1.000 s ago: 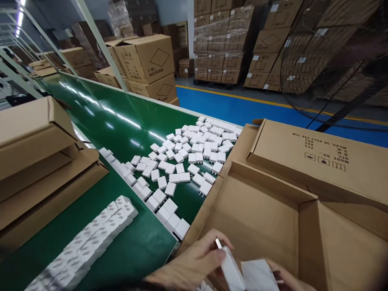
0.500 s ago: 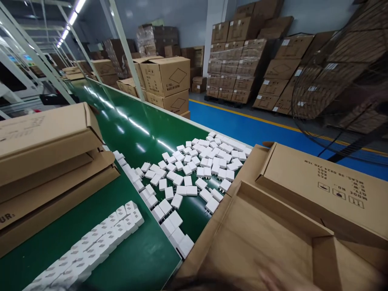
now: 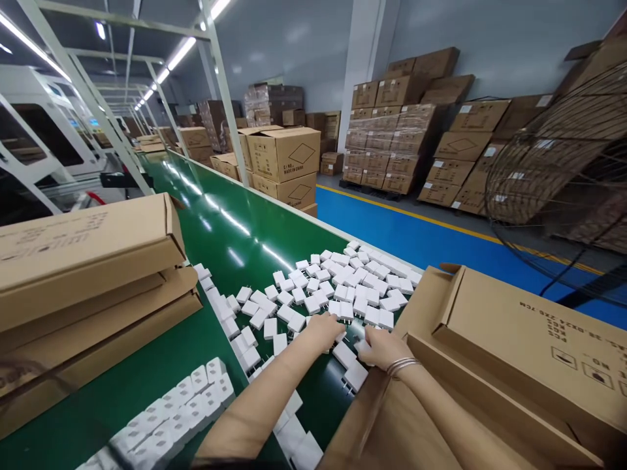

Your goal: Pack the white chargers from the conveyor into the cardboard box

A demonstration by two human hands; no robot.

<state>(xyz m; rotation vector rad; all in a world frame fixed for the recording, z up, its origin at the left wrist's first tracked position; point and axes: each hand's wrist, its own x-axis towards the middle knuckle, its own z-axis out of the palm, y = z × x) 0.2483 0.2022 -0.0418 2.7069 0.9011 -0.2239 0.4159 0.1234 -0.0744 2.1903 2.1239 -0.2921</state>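
Observation:
White plug chargers (image 3: 386,319) with metal pins lie scattered in a loose pile on the green conveyor belt (image 3: 220,245). At the near edge of that pile, my left hand (image 3: 323,333) has its fingers curled down among the chargers; what they hold, if anything, is hidden. Close by on the right, my right hand (image 3: 385,347), with thin bangles at the wrist, pinches a white charger (image 3: 361,346). Below that hand is an open cardboard box (image 3: 392,424). Another charger (image 3: 355,376) rests just in front of the box edge.
Rows of white chargers (image 3: 189,418) stand on the green surface at lower left. Flattened cartons (image 3: 88,241) are stacked behind them. Another carton (image 3: 529,320) lies at right, near a large fan (image 3: 539,170). Boxes (image 3: 289,156) stand beyond the belt.
Both hands have come into the pile of chargers; before, only a blurred hand showed over the box at the bottom. The view has tilted up slightly, so the scene sits lower.

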